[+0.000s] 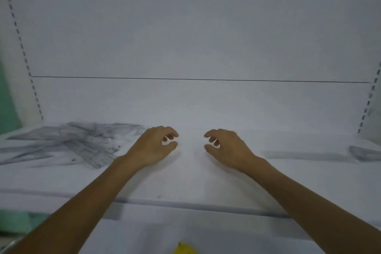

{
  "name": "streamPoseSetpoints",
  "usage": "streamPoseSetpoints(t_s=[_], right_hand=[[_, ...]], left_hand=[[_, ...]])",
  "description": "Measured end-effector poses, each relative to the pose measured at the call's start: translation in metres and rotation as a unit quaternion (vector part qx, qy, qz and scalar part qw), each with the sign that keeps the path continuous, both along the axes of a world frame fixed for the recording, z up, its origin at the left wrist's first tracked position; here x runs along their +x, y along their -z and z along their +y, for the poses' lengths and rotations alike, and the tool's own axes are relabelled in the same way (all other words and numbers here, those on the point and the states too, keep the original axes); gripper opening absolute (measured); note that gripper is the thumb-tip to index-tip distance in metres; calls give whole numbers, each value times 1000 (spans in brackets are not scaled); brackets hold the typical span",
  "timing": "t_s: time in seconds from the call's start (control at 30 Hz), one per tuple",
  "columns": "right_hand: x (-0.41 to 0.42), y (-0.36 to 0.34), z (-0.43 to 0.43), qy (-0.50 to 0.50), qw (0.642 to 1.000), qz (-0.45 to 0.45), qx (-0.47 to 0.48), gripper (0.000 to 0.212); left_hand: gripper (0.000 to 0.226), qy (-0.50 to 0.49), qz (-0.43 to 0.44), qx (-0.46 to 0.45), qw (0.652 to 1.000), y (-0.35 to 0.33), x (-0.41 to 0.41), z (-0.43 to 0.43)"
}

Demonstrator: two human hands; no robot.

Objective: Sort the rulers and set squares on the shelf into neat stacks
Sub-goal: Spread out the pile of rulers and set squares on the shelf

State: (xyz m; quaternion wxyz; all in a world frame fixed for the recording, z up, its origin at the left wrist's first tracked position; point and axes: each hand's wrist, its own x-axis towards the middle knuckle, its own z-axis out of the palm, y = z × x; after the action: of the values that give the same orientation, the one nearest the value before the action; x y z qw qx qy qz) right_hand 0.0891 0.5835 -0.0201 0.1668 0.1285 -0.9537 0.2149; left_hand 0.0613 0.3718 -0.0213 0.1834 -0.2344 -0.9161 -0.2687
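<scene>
Yellow showed at the bottom edge of the frame, a small blurred object (185, 249) that could not be identified, below the front lip of the white shelf (195, 183). Both forearms reached in from the lower corners. The left hand (153, 146) and the right hand (226, 148) hovered over bare shelf at the centre, near each other but apart, fingers loosely curled above the thumbs and gripping nothing. At the left of the frame, just beside the left wrist, lay a loose pile of clear rulers and set squares (68, 142), crossing at odd angles. At the far right edge sat a smaller grey heap (365, 153), too blurred to call a tidy stack. Behind rose the white back panel (195, 37). By this showing the sorting had barely begun, and nearly all the pieces were left to square up.
</scene>
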Motion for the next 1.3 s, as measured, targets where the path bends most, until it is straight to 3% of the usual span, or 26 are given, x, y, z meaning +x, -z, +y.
streamPoseSetpoints(t_s=[0.33, 0.53, 0.83, 1.0, 1.3], right_hand=[[-62, -15, -163, -140, 990, 9, -4, 34], [-90, -13, -235, -149, 988, -32, 12, 33], [-112, -9, -295, -107, 991, -49, 62, 33], [-108, -8, -307, -80, 993, -54, 72, 30], [-83, -10, -301, -80, 977, -146, 136, 41]], left_hand=[[23, -175, -21, 23, 984, 15, 36, -181], [24, -193, -27, -10, 981, 12, 12, -272], [19, -124, -18, -11, 992, 11, -44, -345], [22, -31, -19, -37, 999, 14, -60, -343], [39, 93, -49, -128, 986, 19, -76, -311]])
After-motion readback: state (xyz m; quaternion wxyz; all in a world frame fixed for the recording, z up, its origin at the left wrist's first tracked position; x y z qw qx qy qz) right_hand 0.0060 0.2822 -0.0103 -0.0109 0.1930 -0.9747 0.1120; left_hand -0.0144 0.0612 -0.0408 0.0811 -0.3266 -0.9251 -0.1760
